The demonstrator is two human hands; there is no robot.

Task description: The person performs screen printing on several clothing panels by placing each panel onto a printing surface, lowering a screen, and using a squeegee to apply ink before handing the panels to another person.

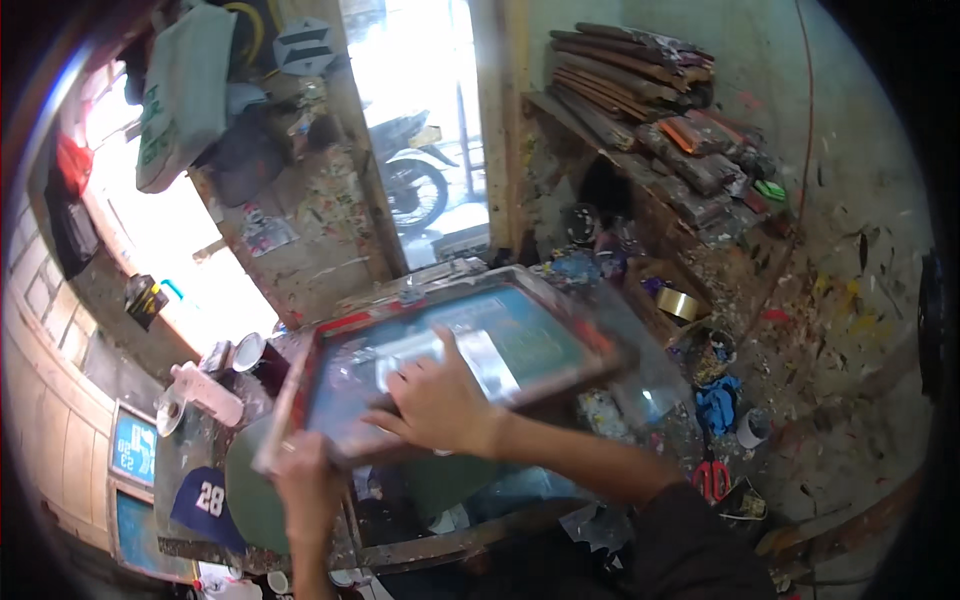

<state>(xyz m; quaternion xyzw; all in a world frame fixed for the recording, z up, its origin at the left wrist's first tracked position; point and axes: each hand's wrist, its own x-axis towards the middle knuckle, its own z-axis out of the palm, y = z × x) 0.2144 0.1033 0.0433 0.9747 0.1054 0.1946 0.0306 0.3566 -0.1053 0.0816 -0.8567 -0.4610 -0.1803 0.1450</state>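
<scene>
A screen printing frame [450,300] with a blue-green mesh is tilted over the worktable. My left hand [303,462] is closed round its near left corner. Above the mesh, my right hand [440,400] has the index finger stretched out and the other fingers curled. Something dark shows between its thumb and fingers; blur hides what it is. A pale rectangular patch [490,362] shows on the mesh beside that hand. Below the frame are a rounded dark green piece [250,490] and a navy piece with white print [207,508], near my left wrist.
At the left stand a pink bottle [208,394] and a dark can [262,362]. Further right lie tape [677,305], a blue cloth [718,404], red-handled scissors [712,480] and a white cup [754,428]. Stacked wooden pieces [630,75] fill a shelf. A motorcycle [415,180] stands outside the doorway.
</scene>
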